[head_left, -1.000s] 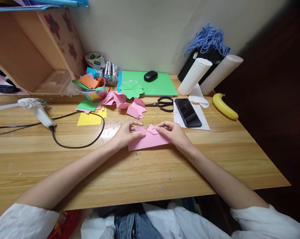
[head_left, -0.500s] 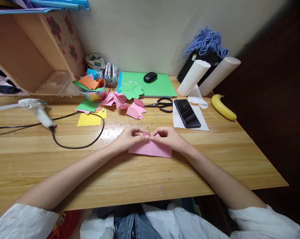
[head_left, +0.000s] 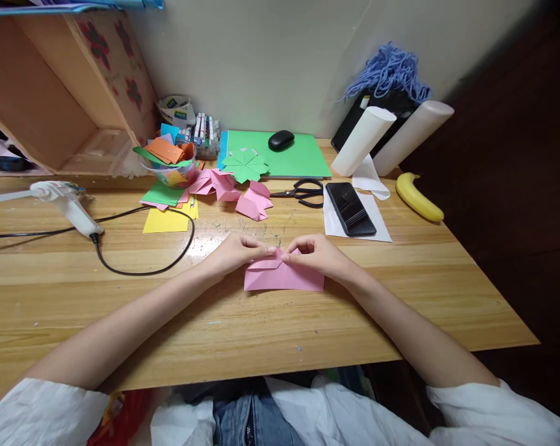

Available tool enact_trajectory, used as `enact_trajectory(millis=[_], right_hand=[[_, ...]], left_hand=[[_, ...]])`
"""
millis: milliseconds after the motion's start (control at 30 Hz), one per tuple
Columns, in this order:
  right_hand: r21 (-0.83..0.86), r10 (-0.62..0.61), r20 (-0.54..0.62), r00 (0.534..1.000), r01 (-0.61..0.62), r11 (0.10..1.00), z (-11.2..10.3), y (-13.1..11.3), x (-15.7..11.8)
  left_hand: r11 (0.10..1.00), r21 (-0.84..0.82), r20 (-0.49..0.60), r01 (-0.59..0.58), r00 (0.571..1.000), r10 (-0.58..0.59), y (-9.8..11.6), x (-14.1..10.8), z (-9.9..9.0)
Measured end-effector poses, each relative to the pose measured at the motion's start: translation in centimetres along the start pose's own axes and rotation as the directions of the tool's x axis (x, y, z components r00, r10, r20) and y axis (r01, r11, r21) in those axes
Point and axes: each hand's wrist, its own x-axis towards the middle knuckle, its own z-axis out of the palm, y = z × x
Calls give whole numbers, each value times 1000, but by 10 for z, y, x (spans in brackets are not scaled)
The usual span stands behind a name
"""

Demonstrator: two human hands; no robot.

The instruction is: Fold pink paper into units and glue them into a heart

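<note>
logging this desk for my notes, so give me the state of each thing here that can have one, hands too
Held pink paper: partly folded
Left hand: pinching its far edge
Right hand: pinching its far edge
Scissors: lying flat, blades seemingly closed
Phone: screen dark
Mouse: resting on green sheet
Banana: unpeeled
Glue gun: on or off, cannot tell
Plastic tub: open, heaped with scraps

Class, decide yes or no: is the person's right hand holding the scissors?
No, the right hand pinches the folded pink paper, and the scissors lie on the desk.
</note>
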Motion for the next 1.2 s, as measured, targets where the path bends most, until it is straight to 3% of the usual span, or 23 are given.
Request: enact_trajectory(millis=[167,367,600,933,1200], right_hand=[[-118,-40,-24,999,37,992,3,-3,-4],[-121,-49,-14,999,47,991,5,-6,-6],[-125,-58,-3,998,57,990,3,-4,-5],[-103,-128,64,990,134,986,5,-5,-7],[-136,-127,5,992,127,983,3,-7,-8]], left_hand=[[999,26,0,-19,1000,19,-2,-1,2],[997,77,-33,-23,999,26,-2,-2,4],[998,68,104,1,995,-8,1,-1,-7],[990,128,268,-63,963,27,3,1,-15],[968,206,169,-143,980,109,7,-1,-10]])
